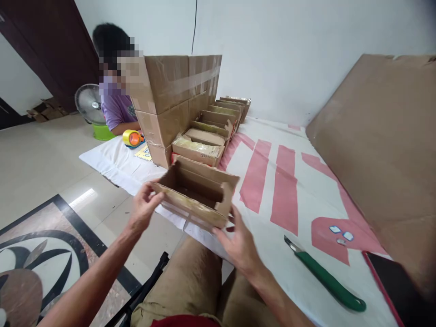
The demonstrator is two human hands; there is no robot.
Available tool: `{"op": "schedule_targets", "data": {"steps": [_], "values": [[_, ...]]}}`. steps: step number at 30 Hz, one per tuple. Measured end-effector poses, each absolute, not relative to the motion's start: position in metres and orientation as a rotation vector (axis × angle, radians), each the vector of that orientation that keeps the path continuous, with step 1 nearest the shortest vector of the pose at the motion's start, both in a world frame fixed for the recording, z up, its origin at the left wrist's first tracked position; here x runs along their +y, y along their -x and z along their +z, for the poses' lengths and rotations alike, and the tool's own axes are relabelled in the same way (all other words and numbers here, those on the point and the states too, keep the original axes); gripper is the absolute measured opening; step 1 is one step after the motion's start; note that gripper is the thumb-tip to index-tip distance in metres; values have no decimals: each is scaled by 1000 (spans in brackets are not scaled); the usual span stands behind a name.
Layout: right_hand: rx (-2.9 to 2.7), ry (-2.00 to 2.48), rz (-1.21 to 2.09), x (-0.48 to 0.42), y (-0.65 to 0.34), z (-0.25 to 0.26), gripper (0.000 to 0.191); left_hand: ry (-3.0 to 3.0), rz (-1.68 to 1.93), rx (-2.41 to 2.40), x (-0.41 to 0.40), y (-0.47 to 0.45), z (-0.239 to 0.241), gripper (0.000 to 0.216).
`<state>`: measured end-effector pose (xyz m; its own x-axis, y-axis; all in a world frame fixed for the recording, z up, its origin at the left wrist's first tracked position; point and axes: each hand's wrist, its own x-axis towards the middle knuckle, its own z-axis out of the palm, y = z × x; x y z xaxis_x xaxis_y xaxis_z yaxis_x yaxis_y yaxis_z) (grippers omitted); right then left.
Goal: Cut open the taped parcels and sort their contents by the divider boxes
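I hold a small open cardboard box (pixel 195 193) above the white and red sheet (pixel 272 190), just in front of my knees. My left hand (pixel 143 206) pinches its left end with fingers closed on the flap. My right hand (pixel 238 243) grips the box's lower right corner from beneath. The box's top is open and its inside looks empty. Behind it a row of similar small boxes (pixel 211 129) runs away from me along the sheet.
A tall stack of taped cartons (pixel 173 100) stands left of the row. Another person (pixel 116 81) sits behind it near a fan (pixel 89 103) and a yellow tape dispenser (pixel 132 137). A green-handled cutter (pixel 323 274) lies right; a large cardboard sheet (pixel 381 150) leans there.
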<state>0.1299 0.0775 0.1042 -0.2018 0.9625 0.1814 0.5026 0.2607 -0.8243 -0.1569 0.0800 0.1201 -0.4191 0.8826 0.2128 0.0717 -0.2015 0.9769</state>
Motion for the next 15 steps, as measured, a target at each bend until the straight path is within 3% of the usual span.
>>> {"op": "schedule_targets", "data": {"steps": [4, 15], "values": [[-1875, 1268, 719, 113, -69, 85, 78, -1098, 1859, 1565, 98, 205, 105, 42], [-1825, 1169, 229, 131, -47, 32, 84, -1108, 1985, 1329, 139, 204, 71, 74]]}}
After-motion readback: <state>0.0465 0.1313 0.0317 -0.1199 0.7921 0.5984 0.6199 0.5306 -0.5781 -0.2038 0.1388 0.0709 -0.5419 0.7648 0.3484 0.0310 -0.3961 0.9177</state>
